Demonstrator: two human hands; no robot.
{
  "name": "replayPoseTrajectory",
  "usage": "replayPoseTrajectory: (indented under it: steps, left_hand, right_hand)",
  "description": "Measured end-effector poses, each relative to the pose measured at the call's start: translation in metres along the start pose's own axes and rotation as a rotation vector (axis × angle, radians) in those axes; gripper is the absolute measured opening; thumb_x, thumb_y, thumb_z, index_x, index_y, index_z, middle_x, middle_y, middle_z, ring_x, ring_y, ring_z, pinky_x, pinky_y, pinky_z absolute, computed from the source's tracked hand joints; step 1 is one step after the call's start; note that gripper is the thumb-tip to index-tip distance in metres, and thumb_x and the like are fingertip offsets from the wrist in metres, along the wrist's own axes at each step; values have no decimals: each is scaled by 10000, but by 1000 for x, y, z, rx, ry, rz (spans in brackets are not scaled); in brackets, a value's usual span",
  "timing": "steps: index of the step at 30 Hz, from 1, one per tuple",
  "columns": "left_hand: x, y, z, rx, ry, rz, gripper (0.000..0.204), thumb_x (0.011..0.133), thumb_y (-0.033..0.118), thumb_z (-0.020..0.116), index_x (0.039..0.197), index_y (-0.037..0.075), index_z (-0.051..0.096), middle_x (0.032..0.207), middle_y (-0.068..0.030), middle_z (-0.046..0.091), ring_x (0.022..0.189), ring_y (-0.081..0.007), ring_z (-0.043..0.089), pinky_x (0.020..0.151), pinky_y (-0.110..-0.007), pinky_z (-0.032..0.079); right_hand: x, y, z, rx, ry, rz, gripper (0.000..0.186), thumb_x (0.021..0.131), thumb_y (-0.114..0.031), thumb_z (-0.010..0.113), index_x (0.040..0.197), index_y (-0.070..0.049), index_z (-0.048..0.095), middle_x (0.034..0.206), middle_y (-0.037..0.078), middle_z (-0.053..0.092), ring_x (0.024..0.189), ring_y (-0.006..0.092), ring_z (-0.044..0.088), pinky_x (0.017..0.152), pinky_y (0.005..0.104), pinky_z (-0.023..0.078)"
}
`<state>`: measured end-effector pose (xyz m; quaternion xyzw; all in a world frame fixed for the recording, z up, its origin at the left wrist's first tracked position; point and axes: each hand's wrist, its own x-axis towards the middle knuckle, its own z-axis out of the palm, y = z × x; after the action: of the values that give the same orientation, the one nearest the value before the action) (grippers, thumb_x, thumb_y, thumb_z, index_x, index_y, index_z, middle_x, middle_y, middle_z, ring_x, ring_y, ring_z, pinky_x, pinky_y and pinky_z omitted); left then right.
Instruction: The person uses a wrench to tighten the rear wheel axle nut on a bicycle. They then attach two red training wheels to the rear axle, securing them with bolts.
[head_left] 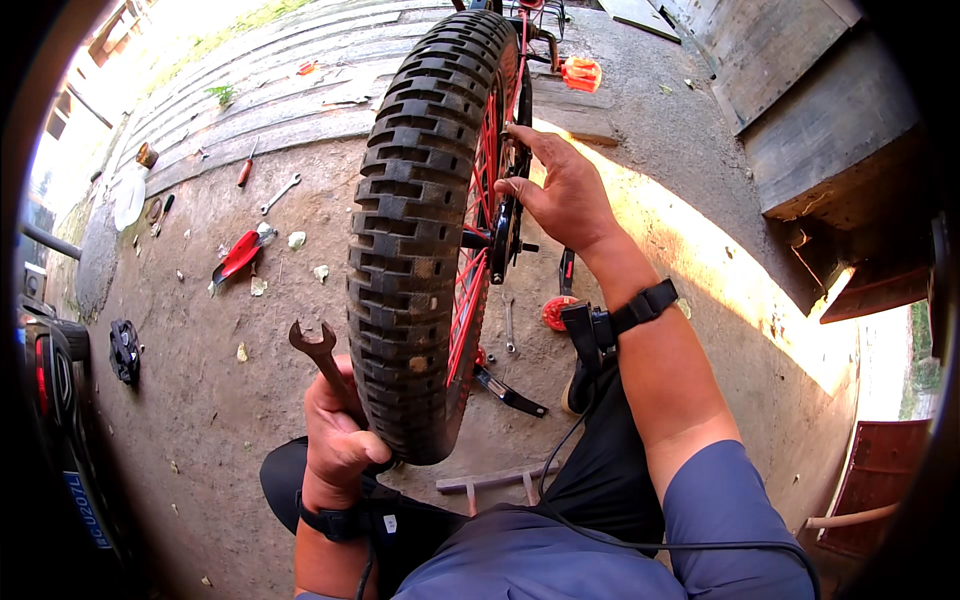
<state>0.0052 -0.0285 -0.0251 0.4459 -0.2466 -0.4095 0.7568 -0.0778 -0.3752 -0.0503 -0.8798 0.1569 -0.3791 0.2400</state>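
Observation:
A black knobby bicycle tyre [425, 220] on a wheel with red spokes [478, 250] stands upright in front of me. My left hand [335, 435] is closed around a rusty open-ended wrench [315, 345], its jaw pointing up, just left of the tyre's near end. My right hand [560, 190] rests on the right side of the wheel near the black sprocket [500, 240], fingers spread against the spokes. Both wrists wear black straps.
Tools lie on the dirt ground at left: a spanner [280, 193], a screwdriver [245, 170], a red-handled tool [237, 255]. An orange pedal [581, 72] and the red frame sit beyond the wheel. A small wrench [510, 325] lies under the wheel. Wooden planks at right.

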Motion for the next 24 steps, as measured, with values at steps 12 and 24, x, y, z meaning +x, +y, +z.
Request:
replayPoseTrajectory:
  steps: [12,24]
  left_hand:
    - [0,0,-3,13,-9,-7,902,582,288,999,1299,-42,561,1230,-152,694,1130,-249,668,1004,-390,509]
    - [1,0,-1,-3,-4,-14,917,574,310,996,1306,-32,561,1234,-146,692,1135,-249,666,1004,-396,509]
  right_hand:
    - [0,1,0,44,-27,33,676,767,-145,865,1375,-59,583,1211,109,661,1111,227,628,986,319,497]
    - [2,-2,-9,-74,-69,-52,733,768,-300,852,1396,-87,539,1242,159,637,1166,346,603,1017,414,480]
